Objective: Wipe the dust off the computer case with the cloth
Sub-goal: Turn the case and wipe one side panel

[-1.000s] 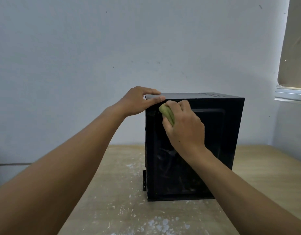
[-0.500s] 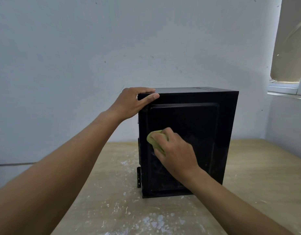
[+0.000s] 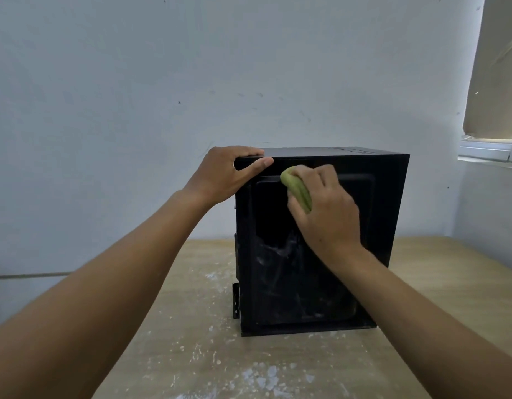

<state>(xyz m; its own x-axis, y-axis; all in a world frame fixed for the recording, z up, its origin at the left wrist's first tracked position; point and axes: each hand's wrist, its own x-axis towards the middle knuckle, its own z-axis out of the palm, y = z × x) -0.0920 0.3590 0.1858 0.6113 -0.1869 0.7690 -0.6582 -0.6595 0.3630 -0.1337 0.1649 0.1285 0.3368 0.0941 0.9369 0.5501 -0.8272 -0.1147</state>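
Item: black computer case (image 3: 277, 283), upright on a powder-flecked wooden table (image 3: 191, 341), side panel facing the wearer.
Tool: green cloth (image 3: 296, 188), wadded in the right hand (image 3: 329, 214), whose fingers curl round it, pressed high on the panel just under the top edge.
Support: left hand (image 3: 223, 177) clasps the top left corner, thumb on the panel face.
Handling note: pale smears show lower down. Firm, overlapping strokes there, with the case braced, would likely serve best.
Position: the cloth protrudes left of the knuckles.

dim, soft daylight from window (image 3: 491, 151), wide-angle edge bowing
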